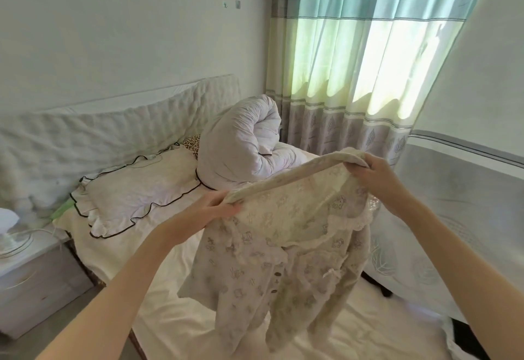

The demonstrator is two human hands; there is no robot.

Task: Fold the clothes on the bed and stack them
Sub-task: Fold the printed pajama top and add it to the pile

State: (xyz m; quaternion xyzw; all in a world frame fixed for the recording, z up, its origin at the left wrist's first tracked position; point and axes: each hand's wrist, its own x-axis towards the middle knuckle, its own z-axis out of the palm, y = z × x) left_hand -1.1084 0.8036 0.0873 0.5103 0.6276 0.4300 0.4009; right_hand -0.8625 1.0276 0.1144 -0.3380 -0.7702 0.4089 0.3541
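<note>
Fan (11,234) cut by left edge; garment (283,260) hides bed (175,317) centre.

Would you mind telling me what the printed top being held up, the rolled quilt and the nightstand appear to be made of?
Printed top: seemingly soft, matte woven or knit cloth, since it drapes limply; its collar edge looks like lace, with a scalloped, see-through trim.
Rolled quilt: apparently padded fabric, puffy with stitched creases.
Nightstand: probably painted or laminated board with a smooth pale face; the core cannot be told.

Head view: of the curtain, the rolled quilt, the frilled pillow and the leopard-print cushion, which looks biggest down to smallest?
1. curtain
2. and 3. rolled quilt and frilled pillow: they look alike, so unranked
4. leopard-print cushion, mostly hidden behind the quilt
</note>
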